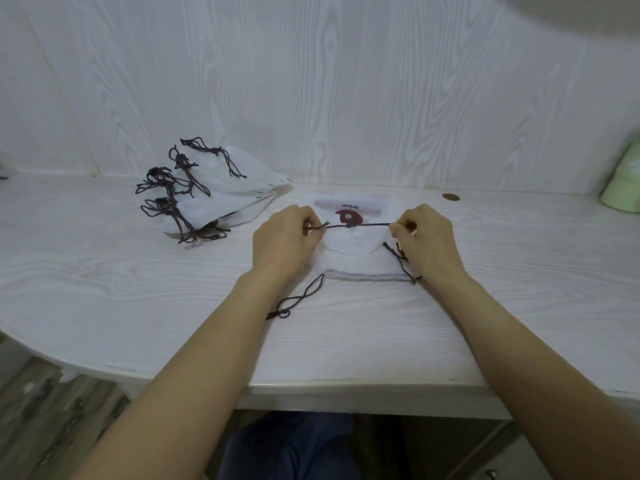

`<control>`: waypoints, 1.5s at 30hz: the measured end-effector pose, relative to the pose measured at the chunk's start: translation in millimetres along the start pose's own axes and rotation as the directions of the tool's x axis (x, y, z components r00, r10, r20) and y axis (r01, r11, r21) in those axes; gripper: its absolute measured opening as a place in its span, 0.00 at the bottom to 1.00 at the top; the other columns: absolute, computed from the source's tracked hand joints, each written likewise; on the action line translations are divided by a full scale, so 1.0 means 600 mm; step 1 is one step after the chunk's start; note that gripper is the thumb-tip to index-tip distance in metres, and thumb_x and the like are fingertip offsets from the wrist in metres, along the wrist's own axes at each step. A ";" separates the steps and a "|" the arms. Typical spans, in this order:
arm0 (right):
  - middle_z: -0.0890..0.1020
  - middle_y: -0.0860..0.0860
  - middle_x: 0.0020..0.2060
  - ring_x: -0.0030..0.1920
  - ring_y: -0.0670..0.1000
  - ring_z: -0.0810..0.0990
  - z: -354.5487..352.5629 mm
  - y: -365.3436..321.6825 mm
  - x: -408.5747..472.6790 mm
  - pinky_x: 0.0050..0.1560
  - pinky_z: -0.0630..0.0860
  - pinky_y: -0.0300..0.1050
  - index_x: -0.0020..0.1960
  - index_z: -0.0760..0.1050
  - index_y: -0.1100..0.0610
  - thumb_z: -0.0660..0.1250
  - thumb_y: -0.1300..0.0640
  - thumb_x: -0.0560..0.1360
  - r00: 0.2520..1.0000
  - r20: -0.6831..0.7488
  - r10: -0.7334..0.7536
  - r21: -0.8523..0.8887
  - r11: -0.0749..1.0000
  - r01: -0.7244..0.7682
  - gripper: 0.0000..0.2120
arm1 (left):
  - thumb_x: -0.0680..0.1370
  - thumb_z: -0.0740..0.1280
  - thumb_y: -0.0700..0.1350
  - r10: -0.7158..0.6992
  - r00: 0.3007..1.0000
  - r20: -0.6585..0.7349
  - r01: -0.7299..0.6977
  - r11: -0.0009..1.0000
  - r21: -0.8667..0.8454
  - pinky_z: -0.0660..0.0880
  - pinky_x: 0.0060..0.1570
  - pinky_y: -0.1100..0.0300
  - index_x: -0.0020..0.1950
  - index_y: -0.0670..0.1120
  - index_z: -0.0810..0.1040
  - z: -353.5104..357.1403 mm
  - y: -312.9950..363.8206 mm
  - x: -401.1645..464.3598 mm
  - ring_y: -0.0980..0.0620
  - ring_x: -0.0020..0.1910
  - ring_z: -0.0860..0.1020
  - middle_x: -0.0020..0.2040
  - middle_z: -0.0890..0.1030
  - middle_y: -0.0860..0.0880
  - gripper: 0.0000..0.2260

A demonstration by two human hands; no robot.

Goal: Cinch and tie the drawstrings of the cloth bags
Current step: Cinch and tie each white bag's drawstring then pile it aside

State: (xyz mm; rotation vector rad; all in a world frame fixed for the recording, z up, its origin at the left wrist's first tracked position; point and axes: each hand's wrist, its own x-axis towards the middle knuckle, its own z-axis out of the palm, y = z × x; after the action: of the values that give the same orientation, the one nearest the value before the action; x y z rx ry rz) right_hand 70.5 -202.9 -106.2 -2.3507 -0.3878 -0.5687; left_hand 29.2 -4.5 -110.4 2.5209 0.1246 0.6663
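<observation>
Both hands, left (284, 237) and right (427, 237), pinch a taut cord (367, 224) over the bag (349, 251). Left of the bag lies a pile (221, 188), seemingly tied.

a white wood-grain table (104, 271) carries a heap of tied bags (207, 192), flat bags (353, 244) and a coin (451, 197).

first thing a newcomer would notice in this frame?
Two hands at centre, the left hand and right hand, each pinching an end of a dark cord pulled taut across a white bag on the table. Next, the pile of bags with knotted dark cords, back left of the hands. A green object sits at the right edge.
</observation>
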 end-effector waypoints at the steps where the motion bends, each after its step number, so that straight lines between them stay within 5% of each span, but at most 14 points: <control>1: 0.76 0.53 0.40 0.41 0.49 0.73 -0.002 0.000 -0.002 0.39 0.65 0.27 0.39 0.78 0.62 0.65 0.60 0.75 1.000 0.008 0.026 0.052 0.998 -0.026 0.08 | 0.76 0.66 0.50 -0.003 0.999 0.032 0.004 0.999 -0.036 0.66 0.43 0.56 0.45 0.50 0.77 0.001 0.000 0.001 0.49 0.50 0.74 0.46 0.75 0.52 0.04; 4: 0.80 0.49 0.36 0.35 0.42 0.77 -0.011 -0.011 -0.005 0.34 0.66 0.29 0.36 0.78 0.58 0.67 0.58 0.74 0.990 0.032 0.138 0.354 0.925 -0.140 0.09 | 0.74 0.66 0.46 -0.006 0.998 0.069 0.018 0.985 -0.171 0.69 0.53 0.50 0.39 0.50 0.75 0.003 0.005 0.004 0.48 0.50 0.74 0.48 0.75 0.50 0.04; 8: 0.85 0.51 0.45 0.38 0.47 0.80 -0.019 -0.035 -0.006 0.31 0.70 0.35 0.33 0.75 0.59 0.63 0.63 0.75 0.966 0.235 0.105 0.759 0.601 -0.249 0.12 | 0.74 0.66 0.44 -0.037 0.989 0.146 0.081 0.949 -0.306 0.73 0.52 0.51 0.37 0.49 0.74 0.002 0.018 0.000 0.48 0.47 0.77 0.40 0.79 0.50 0.06; 12: 0.83 0.58 0.51 0.40 0.48 0.82 -0.013 -0.047 -0.012 0.33 0.72 0.34 0.40 0.75 0.60 0.59 0.62 0.79 0.924 0.383 -0.001 0.845 0.405 -0.349 0.10 | 0.75 0.67 0.44 -0.033 0.983 0.178 0.093 0.935 -0.341 0.73 0.45 0.59 0.40 0.46 0.76 0.010 0.016 -0.003 0.49 0.43 0.78 0.38 0.80 0.50 0.05; 16: 0.84 0.56 0.44 0.37 0.49 0.82 -0.004 -0.044 -0.016 0.35 0.74 0.36 0.45 0.80 0.59 0.64 0.60 0.77 0.923 0.385 0.002 0.813 0.473 -0.340 0.07 | 0.76 0.67 0.46 -0.014 0.976 0.216 0.111 0.890 -0.442 0.70 0.37 0.64 0.41 0.44 0.77 0.003 0.016 -0.001 0.54 0.36 0.77 0.37 0.81 0.49 0.07; 20: 0.83 0.55 0.37 0.29 0.49 0.78 0.000 -0.042 -0.015 0.30 0.72 0.35 0.44 0.81 0.60 0.66 0.60 0.76 0.943 0.329 0.053 0.768 0.566 -0.300 0.06 | 0.79 0.63 0.46 -0.051 0.938 0.343 0.232 0.827 -0.512 0.60 0.24 0.67 0.36 0.45 0.70 -0.008 0.023 0.001 0.57 0.23 0.65 0.27 0.69 0.52 0.12; 28: 0.78 0.52 0.33 0.27 0.42 0.73 0.006 -0.038 -0.010 0.31 0.70 0.31 0.50 0.78 0.66 0.61 0.68 0.77 0.955 0.284 0.091 0.773 0.568 -0.284 0.07 | 0.78 0.64 0.47 -0.085 0.896 0.435 0.388 0.628 -0.675 0.54 0.22 0.66 0.37 0.46 0.77 -0.026 0.023 0.008 0.58 0.22 0.58 0.26 0.61 0.54 0.11; 32: 0.80 0.54 0.36 0.30 0.42 0.76 0.009 -0.035 -0.009 0.36 0.73 0.32 0.52 0.78 0.63 0.60 0.70 0.77 0.954 0.287 0.082 0.792 0.540 -0.285 0.10 | 0.77 0.66 0.48 -0.038 0.893 0.448 0.401 0.518 -0.755 0.64 0.33 0.65 0.33 0.50 0.79 -0.027 0.020 0.008 0.58 0.29 0.67 0.31 0.72 0.55 0.12; 39: 0.81 0.55 0.39 0.33 0.43 0.79 0.010 -0.031 -0.007 0.40 0.75 0.32 0.58 0.75 0.67 0.58 0.70 0.77 0.955 0.277 0.107 0.792 0.537 -0.290 0.12 | 0.79 0.62 0.47 0.035 0.930 0.367 0.307 0.476 -0.824 0.66 0.55 0.59 0.46 0.48 0.82 -0.031 0.024 0.007 0.62 0.43 0.76 0.45 0.81 0.58 0.09; 45: 0.83 0.54 0.37 0.33 0.44 0.80 0.007 -0.034 -0.010 0.39 0.76 0.33 0.53 0.77 0.64 0.61 0.69 0.77 0.956 0.284 0.075 0.783 0.557 -0.276 0.09 | 0.81 0.59 0.45 0.116 0.908 0.402 0.348 0.327 -0.879 0.71 0.43 0.64 0.38 0.48 0.78 -0.025 0.043 -0.003 0.57 0.39 0.76 0.51 0.83 0.50 0.13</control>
State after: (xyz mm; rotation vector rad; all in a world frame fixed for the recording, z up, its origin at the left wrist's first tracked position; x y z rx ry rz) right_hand 57.8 -186.0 -100.9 -1.4894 -0.3922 0.0224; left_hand 19.0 -19.8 -87.1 1.3678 -0.1951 0.0301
